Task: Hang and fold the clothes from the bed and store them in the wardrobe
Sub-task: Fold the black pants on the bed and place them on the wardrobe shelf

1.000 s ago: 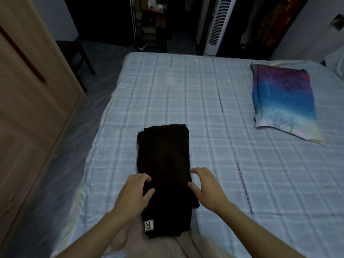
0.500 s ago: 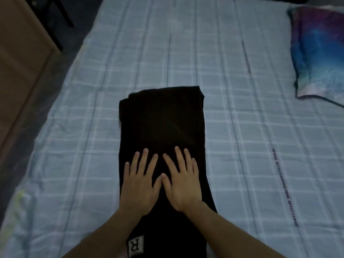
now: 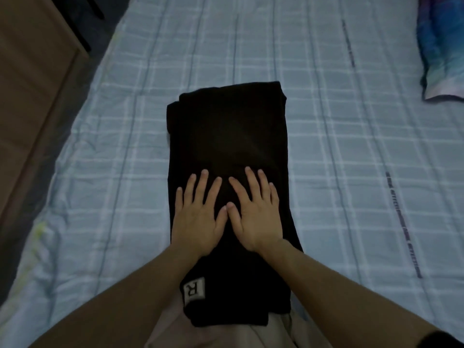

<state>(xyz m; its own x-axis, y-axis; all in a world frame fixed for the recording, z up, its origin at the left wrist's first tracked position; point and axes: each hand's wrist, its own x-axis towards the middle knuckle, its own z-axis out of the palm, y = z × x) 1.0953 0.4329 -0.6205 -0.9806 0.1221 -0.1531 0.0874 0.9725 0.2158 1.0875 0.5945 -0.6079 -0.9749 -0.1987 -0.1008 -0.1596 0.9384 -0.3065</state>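
A black garment, folded into a long rectangle, lies on the checked light-blue bed sheet. A white label with the letter R shows at its near end. My left hand and my right hand lie flat on the garment side by side, fingers spread, thumbs touching. Neither hand grips anything. The garment's near end rests over beige cloth at the bottom of the view.
A wooden wardrobe stands to the left, across a narrow strip of dark floor. A colourful blue-purple pillow lies at the far right of the bed.
My hands went from holding the garment's near edges to lying flat on top of it, side by side. The view dropped down and closer to the bed.
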